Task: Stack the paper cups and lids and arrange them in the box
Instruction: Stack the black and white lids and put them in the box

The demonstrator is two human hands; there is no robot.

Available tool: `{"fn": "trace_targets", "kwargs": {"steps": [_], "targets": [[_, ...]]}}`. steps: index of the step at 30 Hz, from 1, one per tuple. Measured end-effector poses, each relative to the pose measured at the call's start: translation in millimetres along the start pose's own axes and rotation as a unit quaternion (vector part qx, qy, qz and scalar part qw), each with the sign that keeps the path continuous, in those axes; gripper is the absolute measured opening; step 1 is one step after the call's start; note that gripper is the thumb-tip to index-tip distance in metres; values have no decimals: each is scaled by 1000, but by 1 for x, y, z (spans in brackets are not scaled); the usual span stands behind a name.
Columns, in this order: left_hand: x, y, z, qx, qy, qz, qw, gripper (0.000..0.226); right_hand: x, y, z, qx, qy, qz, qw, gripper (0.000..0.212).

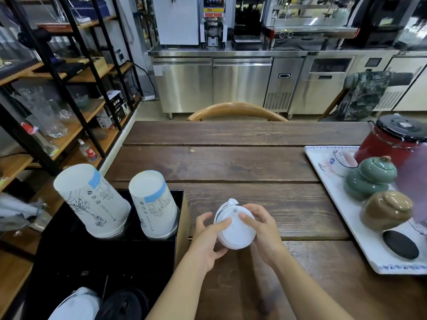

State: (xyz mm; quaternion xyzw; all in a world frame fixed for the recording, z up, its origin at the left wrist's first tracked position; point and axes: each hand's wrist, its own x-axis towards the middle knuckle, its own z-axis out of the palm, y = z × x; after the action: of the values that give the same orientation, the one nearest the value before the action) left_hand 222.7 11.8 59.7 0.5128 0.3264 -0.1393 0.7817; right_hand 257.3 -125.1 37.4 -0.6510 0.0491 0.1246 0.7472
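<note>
A stack of white plastic lids (pixel 234 229) is held above the wooden table between both hands. My left hand (pixel 208 239) grips its left and lower edge, and my right hand (pixel 261 229) grips its right edge with the thumb on top. To the left stands a black box (pixel 180 218) that holds two upside-down stacks of printed white paper cups, the larger stack (pixel 92 202) on the left and another stack (pixel 153 204) on the right. At the box's near end lie a white lid (pixel 76 306) and a black lid (pixel 124 306).
A white tray (pixel 342 211) on the right carries green and brown ceramic jars, a small cup and a dark coaster. A red pot (pixel 390 142) stands behind it. A wooden chair back (pixel 235 110) is at the table's far edge. Shelving with glassware stands left.
</note>
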Motion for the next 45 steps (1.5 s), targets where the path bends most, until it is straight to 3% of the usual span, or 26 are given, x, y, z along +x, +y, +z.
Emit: {"fn": "trace_targets", "kwargs": {"steps": [2, 5, 8, 17, 25, 29, 31, 33, 39, 43, 45], "targets": [[-8, 5, 2, -12, -34, 15, 999, 55, -6, -6, 2, 8, 12, -19, 1000, 40], [-22, 14, 4, -101, -113, 18, 988, 35, -16, -15, 8, 19, 21, -44, 999, 32], [-29, 15, -1, -171, -133, -1, 976, 44, -27, -24, 14, 14, 26, -64, 997, 31], [-62, 21, -25, -187, -172, 26, 967, 32, -59, -38, 29, -10, 6, -81, 997, 27], [-97, 9, -45, -197, -170, 66, 963, 37, -99, -40, 56, -4, 55, -107, 993, 13], [-125, 13, -64, -104, -207, 115, 966, 37, -120, -44, 71, -19, 60, -119, 991, 10], [-135, 14, -77, -61, -187, 134, 971, 70, -130, -48, 85, -7, 57, -120, 991, 11], [-143, 17, -94, -41, -165, 141, 975, 78, -140, -51, 102, -6, 41, -130, 991, 12], [-174, 40, -164, -34, -107, 172, 979, 54, -161, -52, 165, -53, -65, -145, 986, 16], [-180, 43, -211, -45, -31, 171, 984, 60, -166, -41, 208, -137, -116, -129, 975, 16], [-184, 40, -229, -48, 4, 166, 985, 45, -166, -31, 226, -174, -142, -103, 969, 19]]}}
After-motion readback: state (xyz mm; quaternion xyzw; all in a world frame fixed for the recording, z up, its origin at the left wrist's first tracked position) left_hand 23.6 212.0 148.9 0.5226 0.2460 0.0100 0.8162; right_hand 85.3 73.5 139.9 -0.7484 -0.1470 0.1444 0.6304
